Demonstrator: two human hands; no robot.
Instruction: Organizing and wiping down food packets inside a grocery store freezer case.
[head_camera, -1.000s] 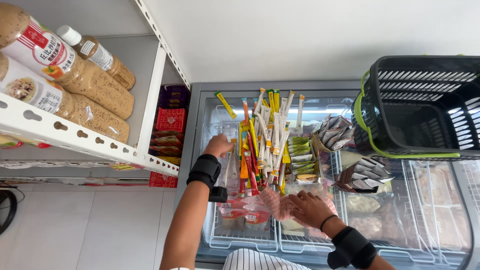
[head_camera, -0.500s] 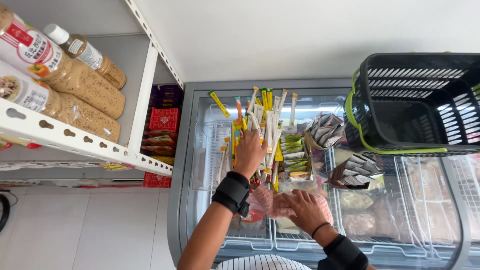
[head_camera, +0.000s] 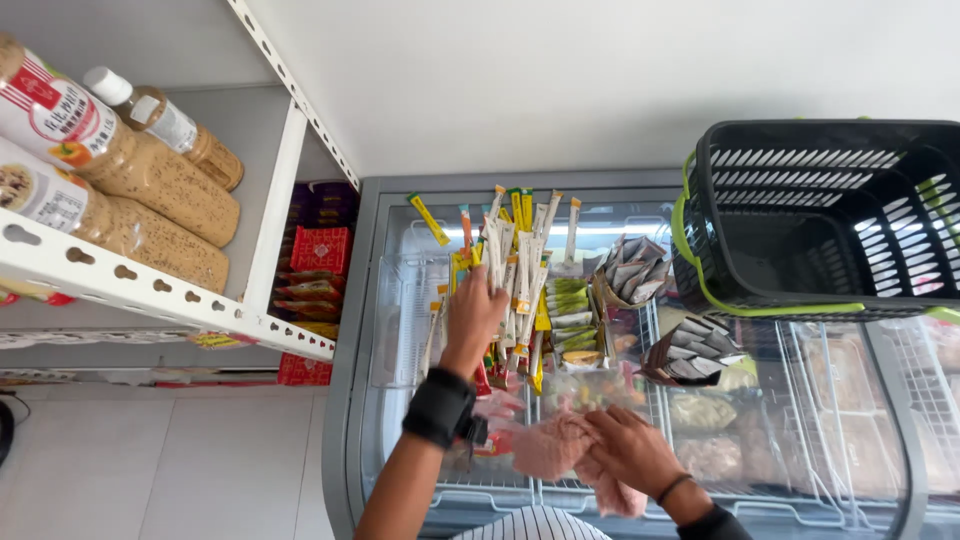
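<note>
over the open freezer chest (head_camera: 350, 330), your left hand (head_camera: 474, 310) grips the long ice sticks (head_camera: 515, 260) while your right hand (head_camera: 630, 450) clutches a pink bag (head_camera: 548, 445), so loose sticks may slide down.

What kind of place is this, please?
Probably a small grocery shop. A chest freezer holds packed ice pops, a black shopping basket stands on its glass lid, and bottled goods lie on a white shelf. The left hand reaches among the ice pops.

Striped stick packets (head_camera: 520, 270) — freezer centre
</note>
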